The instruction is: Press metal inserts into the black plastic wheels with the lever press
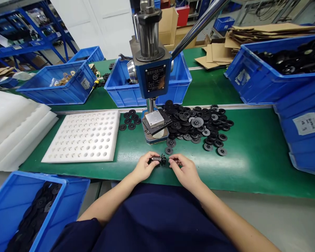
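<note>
My left hand is closed around a small black and metal shaft part, held just above the green mat near its front edge. My right hand sits close beside it, fingers pinched near the part's disc end; what they hold is too small to name. Just beyond the hands stands a blue hand press with a metal block at its base. A heap of black discs lies right of the press. A few more black discs lie left of it.
A white foam tray with holes lies left of the press, stacked white foam sheets further left. Blue bins stand behind, a large blue bin of black parts at right, another blue bin at lower left. The press lever slants up right.
</note>
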